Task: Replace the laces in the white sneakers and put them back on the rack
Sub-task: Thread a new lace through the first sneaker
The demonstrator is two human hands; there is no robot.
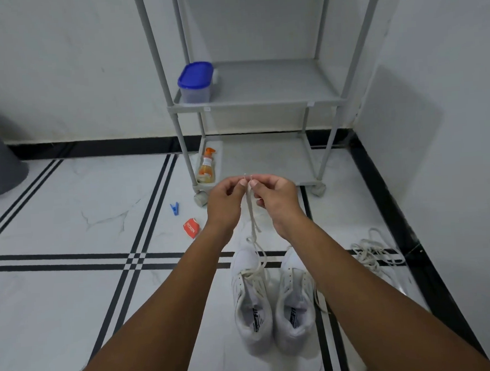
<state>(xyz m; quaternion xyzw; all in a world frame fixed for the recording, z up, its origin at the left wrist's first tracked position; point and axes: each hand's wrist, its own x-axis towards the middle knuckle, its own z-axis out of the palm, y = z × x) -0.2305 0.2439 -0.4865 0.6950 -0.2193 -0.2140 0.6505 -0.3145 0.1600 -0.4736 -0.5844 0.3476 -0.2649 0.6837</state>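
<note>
A grey rack (257, 101) fills the 12 o'clock part of the view, with a blue-lidded container (196, 80) at the 9 o'clock end of its middle shelf and an orange spray bottle (207, 167) on its bottom shelf. The two white sneakers (272, 301) stand side by side on the tiled floor (67, 213) at 6 o'clock, toes toward the rack, a loose pile of laces (375, 252) at their 3 o'clock. Above the sneakers the left hand (225, 203) and right hand (276, 202) each pinch an end of the lace (251, 213) rising from the left sneaker, tips held together, while a red packet (191, 228) and a blue clothes peg (174, 209) lie at the hands' 9 o'clock
</note>
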